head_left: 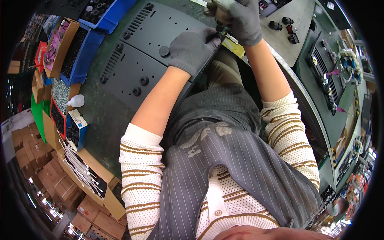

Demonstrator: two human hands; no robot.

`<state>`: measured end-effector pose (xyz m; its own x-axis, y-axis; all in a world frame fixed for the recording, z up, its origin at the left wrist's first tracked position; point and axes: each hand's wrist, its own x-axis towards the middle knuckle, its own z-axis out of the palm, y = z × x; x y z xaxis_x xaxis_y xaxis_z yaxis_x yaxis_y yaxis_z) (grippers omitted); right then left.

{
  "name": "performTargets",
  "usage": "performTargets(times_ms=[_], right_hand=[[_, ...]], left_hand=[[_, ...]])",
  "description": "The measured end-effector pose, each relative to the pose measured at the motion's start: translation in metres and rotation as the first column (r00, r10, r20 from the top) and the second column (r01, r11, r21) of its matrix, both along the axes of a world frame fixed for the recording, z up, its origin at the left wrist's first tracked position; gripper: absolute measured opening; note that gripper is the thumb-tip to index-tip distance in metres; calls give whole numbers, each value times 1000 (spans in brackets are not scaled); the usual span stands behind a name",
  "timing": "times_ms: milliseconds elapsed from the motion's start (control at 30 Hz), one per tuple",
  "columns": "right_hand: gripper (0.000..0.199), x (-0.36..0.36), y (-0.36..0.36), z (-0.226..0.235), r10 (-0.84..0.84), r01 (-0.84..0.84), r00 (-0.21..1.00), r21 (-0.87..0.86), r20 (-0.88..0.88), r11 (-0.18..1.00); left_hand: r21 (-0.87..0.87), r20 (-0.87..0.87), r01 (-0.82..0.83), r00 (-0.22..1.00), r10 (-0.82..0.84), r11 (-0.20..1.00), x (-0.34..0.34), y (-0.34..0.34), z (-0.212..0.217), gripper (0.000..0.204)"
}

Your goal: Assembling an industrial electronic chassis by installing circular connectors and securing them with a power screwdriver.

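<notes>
Two dark metal panels, a far one (pixel 172 22) and a nearer one (pixel 124 74), lie side by side on the green bench top, with slots and small holes. Round black rubber feet (pixel 143 81) sit on them, one loose-looking disc (pixel 164 51) beside my left wrist. My left hand (pixel 193 50), in a grey glove, rests on the panels' right edge with its fingers curled; whatever they pinch is hidden. Just beyond, my gloved right hand (pixel 242 20) is closed at the top edge of the view. A small black part (pixel 219 28) shows between the hands, its kind unclear.
Left of the panels stand blue bins (pixel 82 60) of black parts, a heap of screws (pixel 60 93), a white squeeze bottle (pixel 76 101) and a carton of white strips (pixel 82 170). At right, black fittings (pixel 276 25) lie near a wired panel (pixel 326 74).
</notes>
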<state>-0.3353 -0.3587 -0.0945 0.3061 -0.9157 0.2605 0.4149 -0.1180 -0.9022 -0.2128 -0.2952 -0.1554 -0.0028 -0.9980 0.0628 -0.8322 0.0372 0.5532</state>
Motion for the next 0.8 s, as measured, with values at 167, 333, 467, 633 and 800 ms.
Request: performTargets(times_ms=[167,333,467,633,800], right_hand=[[25,3,-7,-9,136,-135,991,-43,17,990],[34,-7,-7,-12,112,-118,986,-49,-121,992],[30,5,-10,-10,97,-108,990,-110,-103,988],[36,-4,-8,0,109,-147,970,-168,-219,975],[31,4,50,36,177,-182,889,-28,423,983]], left_hand=[[-31,-137,-37,990,32,999,8,5,6,40],[254,-920,106,-279,274,961,51,20,32,40],[154,-770,243,-578,270,958,84,50,34,34],[133,-828,145,-527,190,980,83,92,23,34],[323,-874,-21,-390,289,946,61,105,27,27]])
